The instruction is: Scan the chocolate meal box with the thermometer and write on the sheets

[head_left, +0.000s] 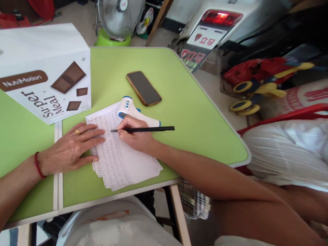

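My left hand [74, 147], with a gold ring and a red bracelet, lies flat with its fingers stretched over the left edge of a stack of paper sheets [140, 167]. Rows of small handwriting cover the left part of the top sheet; its right part is blank. My right hand [134, 133] is closed on a black pen [153, 129], whose tip is at the written rows. Just behind that hand, partly covered by it, a white and blue infrared thermometer [132, 109] lies on the upper end of the papers. A phone in a brown case [144, 88] rests farther back, dark screen up.
A white NutriMotion box [46, 82] stands at the back left of the green table [200, 119]. Beyond are a fan [120, 17] and a scooter's rear [215, 27]. A person in white clothing [287, 150] sits close on the right, near a yellow-blue toy [256, 92].
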Demonstrator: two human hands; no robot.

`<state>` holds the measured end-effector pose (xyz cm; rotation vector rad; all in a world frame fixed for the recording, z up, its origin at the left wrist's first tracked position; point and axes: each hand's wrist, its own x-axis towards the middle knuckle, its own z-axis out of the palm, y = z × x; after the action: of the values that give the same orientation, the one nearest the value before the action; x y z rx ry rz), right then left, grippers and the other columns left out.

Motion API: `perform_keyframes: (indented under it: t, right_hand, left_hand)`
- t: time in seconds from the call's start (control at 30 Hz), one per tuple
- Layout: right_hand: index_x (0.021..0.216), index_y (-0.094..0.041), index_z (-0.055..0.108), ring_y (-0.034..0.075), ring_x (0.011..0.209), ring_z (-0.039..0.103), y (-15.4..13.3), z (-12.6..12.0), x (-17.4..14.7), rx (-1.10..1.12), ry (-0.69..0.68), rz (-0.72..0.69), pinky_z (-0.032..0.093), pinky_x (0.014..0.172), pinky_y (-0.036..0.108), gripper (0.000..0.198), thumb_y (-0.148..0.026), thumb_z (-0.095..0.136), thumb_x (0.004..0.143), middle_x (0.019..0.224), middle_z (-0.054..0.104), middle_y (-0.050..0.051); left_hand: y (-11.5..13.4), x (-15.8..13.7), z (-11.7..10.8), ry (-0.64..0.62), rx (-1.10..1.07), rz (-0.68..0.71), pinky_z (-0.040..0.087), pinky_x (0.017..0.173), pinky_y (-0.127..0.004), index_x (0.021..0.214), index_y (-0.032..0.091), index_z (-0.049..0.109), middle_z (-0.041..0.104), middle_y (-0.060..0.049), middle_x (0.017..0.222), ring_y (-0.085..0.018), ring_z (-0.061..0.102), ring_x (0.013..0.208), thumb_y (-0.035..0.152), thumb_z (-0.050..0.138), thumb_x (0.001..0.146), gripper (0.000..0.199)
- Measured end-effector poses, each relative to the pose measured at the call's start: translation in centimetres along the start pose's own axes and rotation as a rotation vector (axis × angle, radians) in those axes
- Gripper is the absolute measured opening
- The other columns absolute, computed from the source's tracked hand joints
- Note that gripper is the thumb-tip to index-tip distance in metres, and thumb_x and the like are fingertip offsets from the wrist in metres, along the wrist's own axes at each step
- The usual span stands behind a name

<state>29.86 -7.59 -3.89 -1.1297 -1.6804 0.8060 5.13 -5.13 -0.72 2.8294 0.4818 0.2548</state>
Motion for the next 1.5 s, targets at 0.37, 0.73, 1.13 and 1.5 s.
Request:
perform_keyframes:
  t: [0.37,0.73,1.13,1.5]
  right_hand:
    - [0.071,-0.019,0.055,0.006,0.048,0.040,0.08,0.31,-0.01,0.031,-0.059,-0.089,0.037,0.049,0.023,0.007,-0.014,0.056,0.076,0.057,0.050,-0.006]
    - [0.070,-0.018,0.054,0.006,0.048,0.041,-0.02,0.24,-0.06,0.014,-0.064,-0.093,0.037,0.049,0.023,0.008,-0.013,0.055,0.076,0.058,0.050,-0.006]
    - [0.069,-0.018,0.054,0.006,0.048,0.041,-0.01,0.27,-0.04,0.030,-0.037,-0.075,0.037,0.047,0.022,0.008,-0.012,0.055,0.074,0.058,0.051,-0.006]
    - [0.067,-0.018,0.054,0.006,0.049,0.042,0.25,0.29,-0.03,0.030,-0.024,-0.098,0.036,0.046,0.021,0.008,-0.013,0.054,0.074,0.058,0.051,-0.006]
  left_hand:
    - [0.09,0.05,-0.02,0.003,0.035,0.029,0.034,0.113,-0.057,0.133,0.011,0.053,0.049,-0.015,0.144,-0.035,0.040,0.136,0.045,0.044,0.100,0.048]
    - [-0.01,-0.06,0.12,0.005,0.056,0.040,0.034,0.113,-0.057,0.134,0.010,0.052,0.047,-0.015,0.146,-0.035,0.038,0.136,0.045,0.042,0.101,0.049]
    - [-0.04,0.04,0.13,0.014,0.050,0.042,0.033,0.113,-0.056,0.133,0.011,0.053,0.049,-0.015,0.145,-0.035,0.039,0.136,0.045,0.043,0.100,0.048]
    - [-0.06,-0.04,0.17,0.003,0.060,0.041,0.034,0.113,-0.056,0.133,0.010,0.052,0.048,-0.014,0.145,-0.035,0.039,0.136,0.045,0.042,0.101,0.049]
